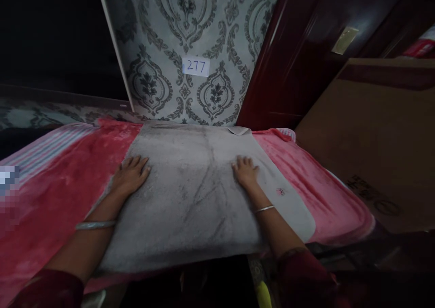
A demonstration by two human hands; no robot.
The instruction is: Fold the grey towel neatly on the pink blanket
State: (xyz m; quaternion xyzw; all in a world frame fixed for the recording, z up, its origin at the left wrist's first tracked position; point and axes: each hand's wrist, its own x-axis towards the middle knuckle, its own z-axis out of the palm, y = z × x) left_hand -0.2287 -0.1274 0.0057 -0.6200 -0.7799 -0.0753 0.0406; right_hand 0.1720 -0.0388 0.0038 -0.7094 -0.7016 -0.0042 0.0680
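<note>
A grey towel (176,199) lies spread out over a red and pink plush blanket (74,172). Its far right corner is folded over a little, and a small pink motif shows near its right side. My left hand (131,175) rests flat on the towel close to its left edge, fingers spread. On the right part of the towel, my right hand (246,171) also lies palm down with fingers apart. Neither hand holds anything. Faint creases run across the towel between the hands.
A large cardboard box (367,149) stands at the right, in front of a dark red door (288,50). A dark screen (57,40) is at the left. On the patterned wall (217,95) behind hangs a paper label (196,66) reading 277.
</note>
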